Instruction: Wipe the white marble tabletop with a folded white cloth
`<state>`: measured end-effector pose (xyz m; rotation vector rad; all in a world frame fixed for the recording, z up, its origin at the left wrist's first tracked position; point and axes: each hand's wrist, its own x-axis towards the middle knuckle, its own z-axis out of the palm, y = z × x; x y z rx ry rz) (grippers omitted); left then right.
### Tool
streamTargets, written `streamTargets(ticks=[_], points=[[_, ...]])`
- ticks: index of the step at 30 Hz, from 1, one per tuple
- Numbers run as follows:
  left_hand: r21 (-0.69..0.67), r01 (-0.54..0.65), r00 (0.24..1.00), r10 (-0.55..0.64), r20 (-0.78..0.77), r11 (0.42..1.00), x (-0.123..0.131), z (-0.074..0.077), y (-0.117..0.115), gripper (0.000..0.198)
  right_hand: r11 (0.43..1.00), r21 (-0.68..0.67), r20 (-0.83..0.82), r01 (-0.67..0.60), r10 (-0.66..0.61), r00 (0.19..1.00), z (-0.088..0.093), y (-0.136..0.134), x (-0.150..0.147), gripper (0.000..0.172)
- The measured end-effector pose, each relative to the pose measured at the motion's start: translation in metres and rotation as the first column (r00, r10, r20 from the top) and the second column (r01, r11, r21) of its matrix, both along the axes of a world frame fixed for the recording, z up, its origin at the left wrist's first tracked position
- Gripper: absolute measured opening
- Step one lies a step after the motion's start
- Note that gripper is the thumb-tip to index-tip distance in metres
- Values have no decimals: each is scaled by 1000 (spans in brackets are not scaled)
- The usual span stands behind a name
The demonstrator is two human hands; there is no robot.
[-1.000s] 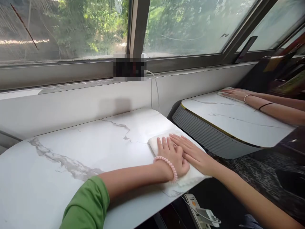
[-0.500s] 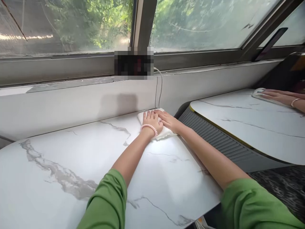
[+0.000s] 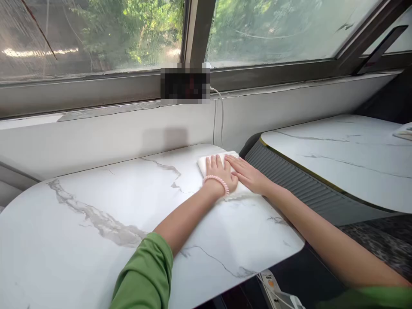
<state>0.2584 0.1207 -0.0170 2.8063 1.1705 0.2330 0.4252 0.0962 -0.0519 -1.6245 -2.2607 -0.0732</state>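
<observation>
A folded white cloth (image 3: 206,164) lies on the marble-patterned white table (image 3: 106,189), near its far right corner. My left hand (image 3: 220,174) presses flat on the cloth with its fingers spread, a pink coiled band around the wrist. Just to the right, my right hand (image 3: 249,176) also rests flat on the cloth, fingers stretched out and close to the left hand's thumb. Part of the cloth is covered by both hands.
A second marble-patterned table (image 3: 337,150) stands to the right, with another white cloth (image 3: 404,131) at the picture's edge. Behind are a low white wall (image 3: 106,146) and windows. A white cable (image 3: 222,116) hangs there. Below the near edge sits a power strip (image 3: 270,285).
Both hands and the cloth have moved nearer to me along the right side of the table. The other person's hands on the far table have left the view. The camera has shifted slightly.
</observation>
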Motion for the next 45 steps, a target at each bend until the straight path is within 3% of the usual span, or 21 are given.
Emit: streamTargets(ticks=[6,9,12,17,22,26,33,38,42,45], points=[[49,150,989,-150,-15,987,-10,7,-88,63,996,54,-48,75,-72,996,4,-113,-12,54],[61,210,978,-210,-17,976,-17,9,-119,62,990,77,-52,118,-114,992,5,-152,-22,53],[63,230,973,-229,-19,971,-22,10,-131,61,987,81,-36,138,-135,990,5,-166,-30,52],[50,219,976,-219,-12,974,-24,9,-126,61,988,57,-9,146,-146,989,6,-158,-31,53],[18,215,977,-215,-10,976,-23,11,-115,60,990,47,-2,137,-137,991,4,-142,-29,52],[2,194,980,-194,-35,981,-29,15,-92,54,993,18,24,115,-116,993,5,-114,-37,52],[-93,158,986,-161,-28,983,-60,9,-1,59,987,-72,106,146,-138,985,15,-30,-73,54],[-31,-10,1000,10,-20,999,-83,4,62,54,995,-77,65,61,-56,996,20,48,-98,54],[34,-113,993,112,25,993,-92,2,98,48,1000,-28,4,4,-4,1000,20,99,-110,52],[44,-123,992,122,34,991,-95,0,112,47,1000,-29,-4,9,-9,1000,18,115,-114,52]])
